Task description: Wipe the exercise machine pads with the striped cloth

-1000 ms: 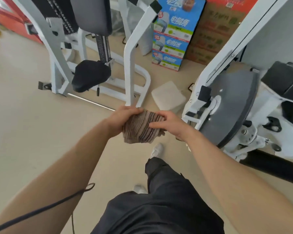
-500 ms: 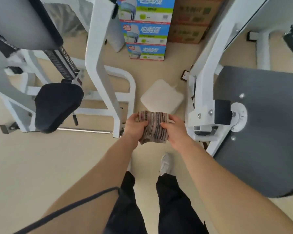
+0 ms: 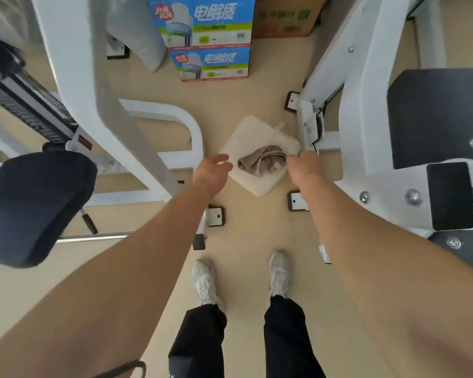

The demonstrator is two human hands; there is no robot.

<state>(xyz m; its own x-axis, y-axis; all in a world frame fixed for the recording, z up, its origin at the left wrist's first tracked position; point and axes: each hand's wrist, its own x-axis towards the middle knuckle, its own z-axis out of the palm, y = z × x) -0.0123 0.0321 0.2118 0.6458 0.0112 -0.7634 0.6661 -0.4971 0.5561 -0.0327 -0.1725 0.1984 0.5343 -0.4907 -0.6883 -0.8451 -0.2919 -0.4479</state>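
**Striped cloth lies bunched on a floor cushion between two gym machines**

A person stands between two white-framed exercise machines, both bare arms stretched down toward a pale square cushion (image 3: pixel 260 184) on the floor. Far left of the cushion, a black seat pad (image 3: pixel 38 205) juts from the left machine's frame (image 3: pixel 93 105), its surface uncovered and untouched by either hand. Nearer, just left of the cushion, the left hand (image 3: pixel 212 170) hovers with fingers spread and loosely curled, gripping nothing, its fingertips close to the cloth but apart from it. On the cushion itself sits the striped cloth (image 3: pixel 261 160), crumpled into a brown-and-cream heap. At the cushion's right edge, the right hand (image 3: pixel 305 165) is seen from the back, its fingers curled under and hidden; whether it pinches the cloth's edge or merely rests beside it cannot be told. Right of the cushion rises the second machine's frame (image 3: pixel 347 105), and beyond it a dark grey pad (image 3: pixel 437 115). Stacked blue cartons (image 3: pixel 208 36) stand behind the cushion.

The cloth appears to be off the pads altogether, so no wiping is under way; the moment reads either as setting the cloth aside or as taking it up. If wiping remains, the next move calls for a firm gathering grasp of the heap, then a lift toward one of the dark pads.
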